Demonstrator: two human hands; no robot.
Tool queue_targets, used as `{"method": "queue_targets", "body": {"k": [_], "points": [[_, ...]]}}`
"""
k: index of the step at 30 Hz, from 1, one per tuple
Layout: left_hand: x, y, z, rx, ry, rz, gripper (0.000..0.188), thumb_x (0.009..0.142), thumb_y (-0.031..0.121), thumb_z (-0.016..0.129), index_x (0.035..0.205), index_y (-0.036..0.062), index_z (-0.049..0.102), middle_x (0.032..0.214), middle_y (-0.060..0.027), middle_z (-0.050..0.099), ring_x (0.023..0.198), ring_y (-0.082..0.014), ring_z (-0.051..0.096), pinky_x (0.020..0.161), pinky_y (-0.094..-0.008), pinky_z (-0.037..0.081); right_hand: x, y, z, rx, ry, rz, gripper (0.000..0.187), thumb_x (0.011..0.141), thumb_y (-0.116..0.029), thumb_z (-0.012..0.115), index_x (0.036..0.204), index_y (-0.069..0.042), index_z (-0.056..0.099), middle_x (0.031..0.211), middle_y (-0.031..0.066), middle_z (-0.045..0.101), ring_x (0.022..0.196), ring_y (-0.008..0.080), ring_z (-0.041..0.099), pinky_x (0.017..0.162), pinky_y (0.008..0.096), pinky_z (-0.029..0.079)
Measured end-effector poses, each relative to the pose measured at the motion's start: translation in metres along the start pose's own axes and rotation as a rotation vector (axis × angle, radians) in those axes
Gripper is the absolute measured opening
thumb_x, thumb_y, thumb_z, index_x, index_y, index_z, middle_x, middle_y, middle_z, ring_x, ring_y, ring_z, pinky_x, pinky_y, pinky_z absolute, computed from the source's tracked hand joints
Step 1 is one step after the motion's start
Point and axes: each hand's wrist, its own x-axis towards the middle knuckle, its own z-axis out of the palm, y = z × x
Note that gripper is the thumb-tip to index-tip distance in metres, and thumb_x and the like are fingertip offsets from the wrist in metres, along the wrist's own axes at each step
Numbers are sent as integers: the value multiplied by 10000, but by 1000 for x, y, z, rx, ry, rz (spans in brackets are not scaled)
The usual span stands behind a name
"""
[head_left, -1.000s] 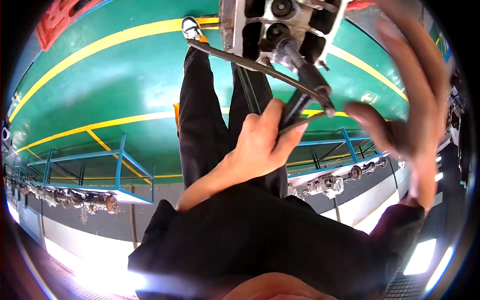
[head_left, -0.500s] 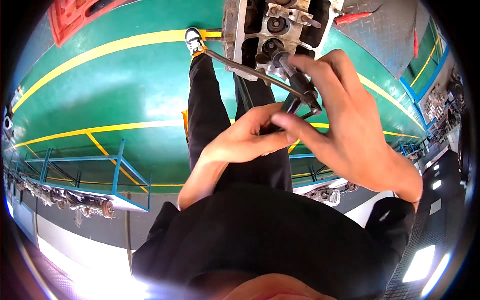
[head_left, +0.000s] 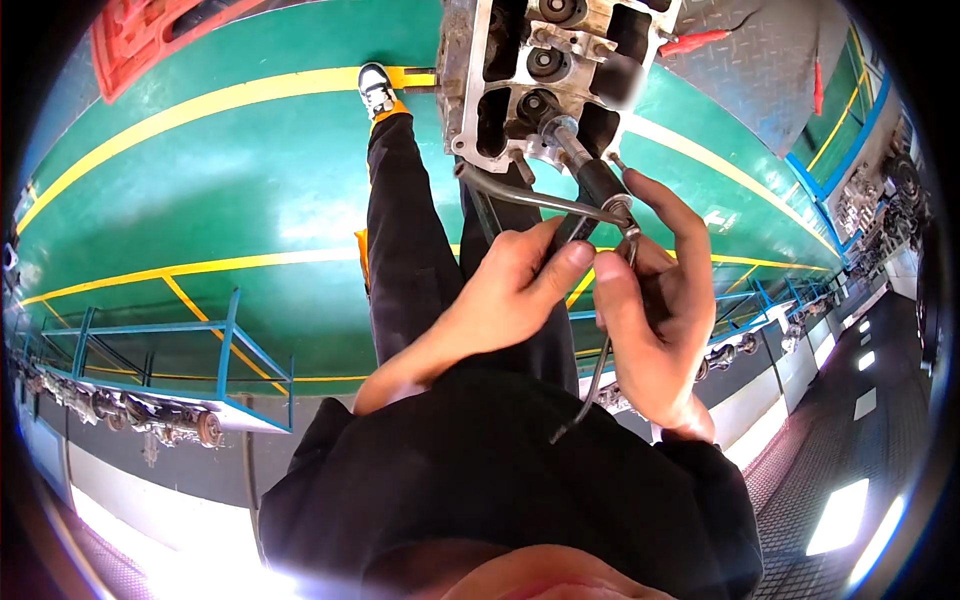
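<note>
A metal cylinder head (head_left: pixel 462 90) with several valve spring seats stands beyond my knees. Against its nearest valve rests the socket-like end of what looks like a valve spring compressor (head_left: pixel 600 182), tilted toward me. A bent steel bar (head_left: pixel 520 197) runs left from the tool's near end, and a thin rod (head_left: pixel 603 365) hangs down from there. My left hand (head_left: pixel 510 285) is closed round a black handle (head_left: pixel 574 230) beside the tool, thumb on top. Close to the joint, my right hand (head_left: pixel 660 310) has its index finger stretched up and its thumb apart; its lower fingers are partly hidden.
Red-handled tools (head_left: pixel 695 42) lie on a grey checkered plate (head_left: pixel 760 70) at the far right. A red plastic case (head_left: pixel 135 45) is at the far left. Blue-framed benches (head_left: pixel 160 335) with metal parts stand on the green, yellow-lined floor.
My right hand has drawn down toward me from above the tool. The bent bar's left end has come nearer, and the thin rod now shows hanging down. My left hand keeps its hold.
</note>
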Motion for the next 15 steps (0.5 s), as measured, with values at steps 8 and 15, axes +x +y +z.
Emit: {"method": "queue_targets", "body": {"k": [8,15], "points": [[0,-6,11,241,190,74,358,1047,258,587,859,-47,594,551,-151,503,438,-239,475,461,-375,361,28,9,-26,-514,-189,-765,578,839,89,603,1397,169,478,921,171,638,740,273,614,695,372,516],[13,-15,13,258,188,38,396,1067,279,549,919,-79,631,588,-144,501,536,-180,476,518,-386,387,57,-44,-51,-1540,-324,-1361,527,795,-157,725,1254,83,628,1060,114,655,976,258,630,868,417,531]]}}
